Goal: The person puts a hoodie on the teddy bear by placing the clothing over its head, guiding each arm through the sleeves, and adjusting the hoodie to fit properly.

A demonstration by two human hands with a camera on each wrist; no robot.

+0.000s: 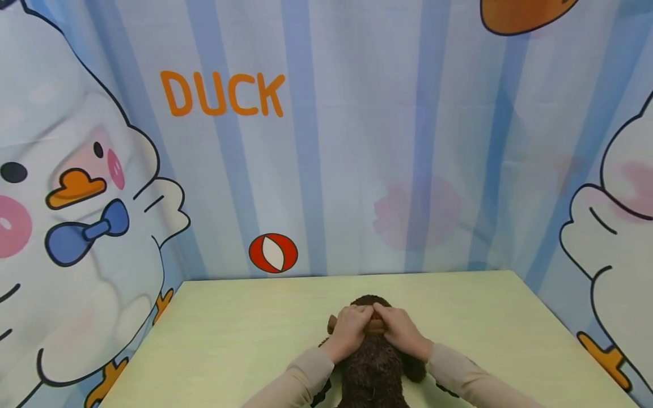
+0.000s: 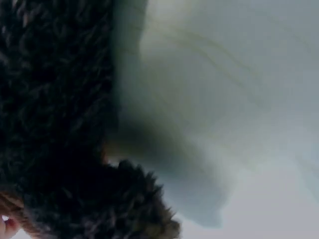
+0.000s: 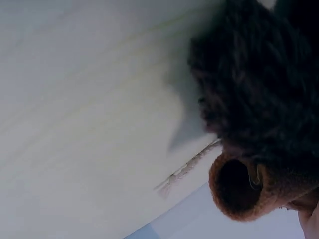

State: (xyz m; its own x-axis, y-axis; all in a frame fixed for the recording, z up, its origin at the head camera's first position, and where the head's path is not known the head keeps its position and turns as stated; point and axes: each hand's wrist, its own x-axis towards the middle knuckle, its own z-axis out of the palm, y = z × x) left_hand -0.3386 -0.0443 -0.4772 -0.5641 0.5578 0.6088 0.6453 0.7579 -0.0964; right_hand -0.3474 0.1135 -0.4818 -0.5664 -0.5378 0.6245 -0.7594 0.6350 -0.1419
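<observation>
A brown furry plush toy (image 1: pixel 372 362) lies on the table at the front middle, its lower end cut off by the frame. My left hand (image 1: pixel 349 331) grips the left side of its head, where a tan ear (image 1: pixel 332 324) sticks out. On the opposite side my right hand (image 1: pixel 403 331) holds the head, and both hands' fingers nearly meet over a tan band there. Dark fur (image 2: pixel 55 89) fills the left of the left wrist view. A rolled tan plush part (image 3: pixel 279 194) shows in the right wrist view beside a bit of my hand. The fingertips are partly hidden.
The pale yellow table (image 1: pixel 245 323) spreads out around the toy. Behind it hangs a striped blue curtain (image 1: pixel 352 141) with printed ducks and the word DUCK. A thin frayed strip (image 3: pixel 192 167) lies near the toy.
</observation>
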